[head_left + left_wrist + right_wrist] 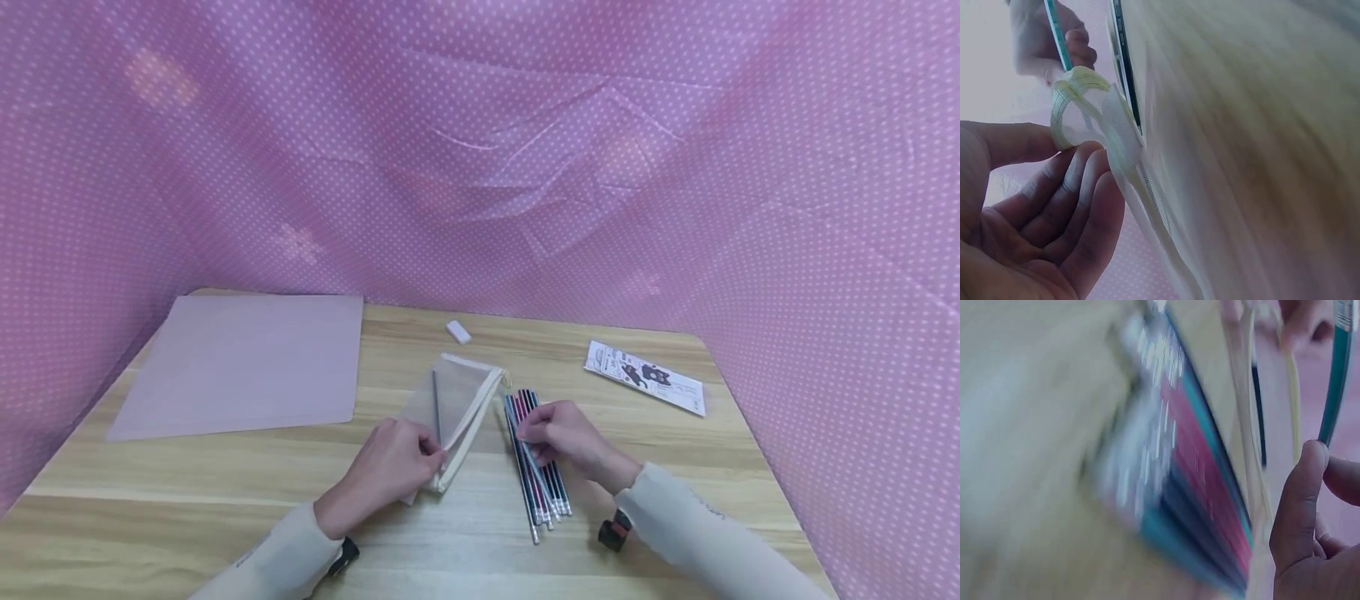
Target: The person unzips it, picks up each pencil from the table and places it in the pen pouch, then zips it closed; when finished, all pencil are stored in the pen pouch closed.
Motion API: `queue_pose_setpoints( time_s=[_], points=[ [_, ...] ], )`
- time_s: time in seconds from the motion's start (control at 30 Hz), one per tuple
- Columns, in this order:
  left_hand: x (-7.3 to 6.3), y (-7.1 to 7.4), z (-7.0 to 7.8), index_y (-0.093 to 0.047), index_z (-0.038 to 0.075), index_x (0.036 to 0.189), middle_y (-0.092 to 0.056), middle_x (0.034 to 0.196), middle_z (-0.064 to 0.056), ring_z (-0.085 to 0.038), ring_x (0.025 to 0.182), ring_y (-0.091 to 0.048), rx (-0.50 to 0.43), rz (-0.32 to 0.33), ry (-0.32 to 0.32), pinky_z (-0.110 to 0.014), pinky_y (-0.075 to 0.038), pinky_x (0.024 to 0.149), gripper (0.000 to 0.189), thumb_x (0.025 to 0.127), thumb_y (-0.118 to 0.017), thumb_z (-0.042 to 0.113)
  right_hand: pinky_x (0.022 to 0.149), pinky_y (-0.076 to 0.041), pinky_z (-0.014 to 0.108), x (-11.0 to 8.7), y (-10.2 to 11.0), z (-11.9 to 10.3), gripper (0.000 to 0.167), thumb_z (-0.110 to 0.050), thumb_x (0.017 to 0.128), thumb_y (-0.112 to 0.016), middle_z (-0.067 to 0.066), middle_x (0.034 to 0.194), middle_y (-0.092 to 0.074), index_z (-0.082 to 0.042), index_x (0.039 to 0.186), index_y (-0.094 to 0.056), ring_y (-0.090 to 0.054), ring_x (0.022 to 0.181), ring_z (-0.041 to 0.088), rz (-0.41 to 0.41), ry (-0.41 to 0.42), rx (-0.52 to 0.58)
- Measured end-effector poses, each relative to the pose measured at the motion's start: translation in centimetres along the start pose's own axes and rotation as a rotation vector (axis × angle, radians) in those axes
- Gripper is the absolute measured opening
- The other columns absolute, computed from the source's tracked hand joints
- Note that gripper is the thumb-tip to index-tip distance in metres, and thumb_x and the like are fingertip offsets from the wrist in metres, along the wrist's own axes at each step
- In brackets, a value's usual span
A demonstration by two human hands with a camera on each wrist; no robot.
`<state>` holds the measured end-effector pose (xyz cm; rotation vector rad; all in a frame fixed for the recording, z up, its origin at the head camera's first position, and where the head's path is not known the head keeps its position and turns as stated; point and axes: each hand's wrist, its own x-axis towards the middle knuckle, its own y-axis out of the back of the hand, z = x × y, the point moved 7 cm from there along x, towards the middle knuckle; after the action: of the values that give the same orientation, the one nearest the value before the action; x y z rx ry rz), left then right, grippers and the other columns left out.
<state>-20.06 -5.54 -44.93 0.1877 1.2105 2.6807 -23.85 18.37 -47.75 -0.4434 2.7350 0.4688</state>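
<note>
A mesh drawstring bag (pixel 463 392) with a cream hem lies mid-table, and one dark pencil (pixel 437 408) shows through it. My left hand (pixel 397 462) pinches the hem at the bag's near end between thumb and fingers; in the left wrist view the mouth (pixel 1082 81) gapes there. To the right, several pencils (pixel 551 479) in teal, red and dark colours lie side by side, erasers toward me. Over them my right hand (pixel 566 437) pinches one teal pencil (pixel 1337 381) between thumb and finger, its eraser end slanting toward the bag in the right wrist view.
A white eraser (pixel 458 332) lies behind the bag. At the back right is a flat packet (pixel 645 377) printed with dark cartoon figures. A pale sheet (pixel 247 367) covers the table's left side. Pink dotted cloth (pixel 480 167) hangs around the table's back and sides.
</note>
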Motion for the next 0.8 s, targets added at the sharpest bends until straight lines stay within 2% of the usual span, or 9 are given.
queue_pose_setpoints(
  time_s=[0.07,0.13,0.3,0.53,0.63,0.8],
  points=[
    [0.0,0.1,0.0,-0.075,0.019,0.071,-0.065,0.058,0.010,-0.007,0.046,-0.050,-0.002,0.007,-0.002,-0.021,-0.039,0.041,0.012,0.083,-0.078,0.019,0.051,-0.053,0.020,0.4,-1.6,-0.2,0.021,-0.005,0.088,-0.068,0.002,0.071,-0.066,0.010,0.102,-0.067,-0.057,0.055,0.008,-0.043,-0.003,0.058],
    [0.0,0.1,0.0,-0.075,0.018,0.071,-0.066,0.059,0.010,-0.007,0.045,-0.050,-0.004,0.012,-0.007,-0.021,-0.039,0.041,0.012,0.083,-0.077,0.018,0.051,-0.052,0.019,0.9,-2.7,-0.4,0.023,-0.005,0.088,-0.068,0.001,0.070,-0.066,0.011,0.105,-0.066,-0.057,0.055,0.008,-0.051,-0.009,0.104],
    [0.0,0.2,0.1,-0.075,0.019,0.071,-0.066,0.059,0.010,-0.007,0.045,-0.051,-0.013,0.011,-0.010,-0.021,-0.039,0.041,0.012,0.083,-0.077,0.018,0.050,-0.052,0.018,2.3,-4.1,-0.9,0.022,-0.004,0.088,-0.069,0.000,0.067,-0.065,0.009,0.104,-0.068,-0.058,0.055,0.008,0.011,-0.023,0.173],
    [-0.1,0.3,0.4,-0.076,0.017,0.072,-0.066,0.059,0.010,-0.007,0.044,-0.050,-0.042,-0.009,-0.024,-0.022,-0.038,0.039,0.010,0.082,-0.077,0.017,0.051,-0.053,0.018,3.4,-4.7,-1.0,0.021,-0.005,0.090,-0.069,0.000,0.066,-0.065,0.007,0.106,-0.069,-0.061,0.055,0.007,0.103,-0.045,0.213],
    [-0.2,0.3,0.5,-0.075,0.017,0.072,-0.067,0.061,0.009,-0.007,0.044,-0.050,-0.060,-0.016,-0.024,-0.022,-0.039,0.038,0.010,0.082,-0.077,0.016,0.053,-0.056,0.020,3.5,-4.8,-1.0,0.023,-0.005,0.092,-0.067,0.003,0.070,-0.069,0.007,0.111,-0.067,-0.064,0.058,0.008,0.148,-0.045,0.225],
    [-0.2,0.3,0.5,-0.076,0.016,0.072,-0.069,0.062,0.009,-0.006,0.045,-0.052,-0.066,-0.015,-0.025,-0.021,-0.041,0.039,0.010,0.082,-0.077,0.015,0.063,-0.062,0.026,3.2,-4.7,-1.1,0.029,-0.005,0.094,-0.066,0.016,0.090,-0.077,0.005,0.121,-0.065,-0.074,0.070,0.012,0.198,-0.025,0.269]
  ],
)
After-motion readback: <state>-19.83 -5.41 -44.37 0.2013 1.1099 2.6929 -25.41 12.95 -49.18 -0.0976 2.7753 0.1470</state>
